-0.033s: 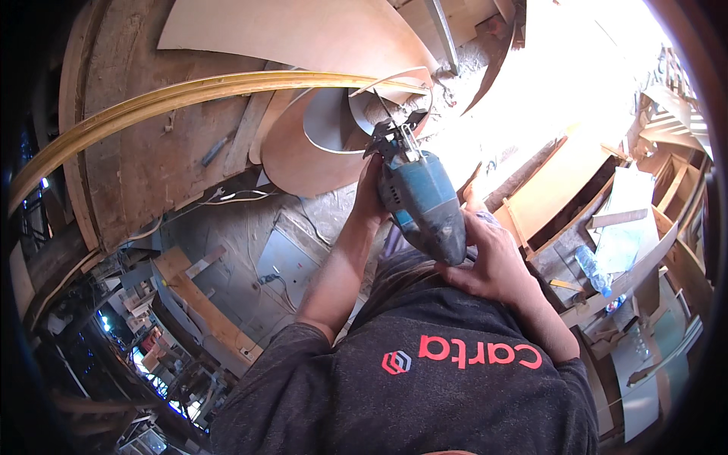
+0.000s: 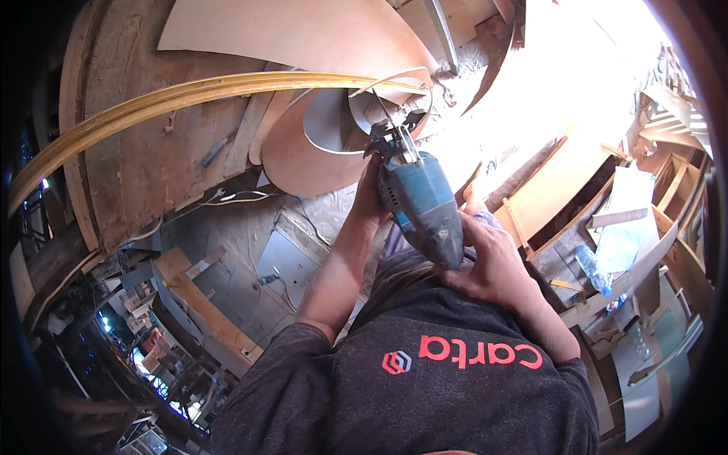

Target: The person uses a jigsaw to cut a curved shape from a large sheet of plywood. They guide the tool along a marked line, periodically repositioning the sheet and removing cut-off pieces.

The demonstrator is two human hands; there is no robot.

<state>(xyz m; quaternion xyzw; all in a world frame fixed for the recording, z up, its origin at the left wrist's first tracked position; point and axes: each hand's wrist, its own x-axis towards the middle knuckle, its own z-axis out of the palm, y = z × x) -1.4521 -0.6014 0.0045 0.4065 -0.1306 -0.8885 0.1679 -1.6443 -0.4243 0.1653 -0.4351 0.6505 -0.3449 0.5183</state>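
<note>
A teal and black jigsaw [image 2: 428, 193] is held in front of my body, its thin blade pointing away from me and its metal base at the far end. My left hand [image 2: 369, 191] grips the jigsaw's left side near the base, with the fingers mostly hidden behind it. Around the rear of the body, close to my shirt, my right hand [image 2: 497, 258] is closed, its thumb underneath. Just beyond the blade, the end of a long yellow strip [image 2: 189, 89] lies near a curved, thin wooden sheet [image 2: 292, 163]. In this view the blade tip overlaps the strip; I cannot tell whether they touch.
A worn wooden workbench [image 2: 125, 178] stands at the left, with a large pale panel [image 2: 280, 34] across its far part. Cables and a grey board [image 2: 288, 262] lie on the dusty floor. Wooden box frames [image 2: 565, 201] and a crumpled plastic bottle [image 2: 594, 269] are at the right.
The rear of the jigsaw has shifted very slightly in my hands. Everything else looks the same.
</note>
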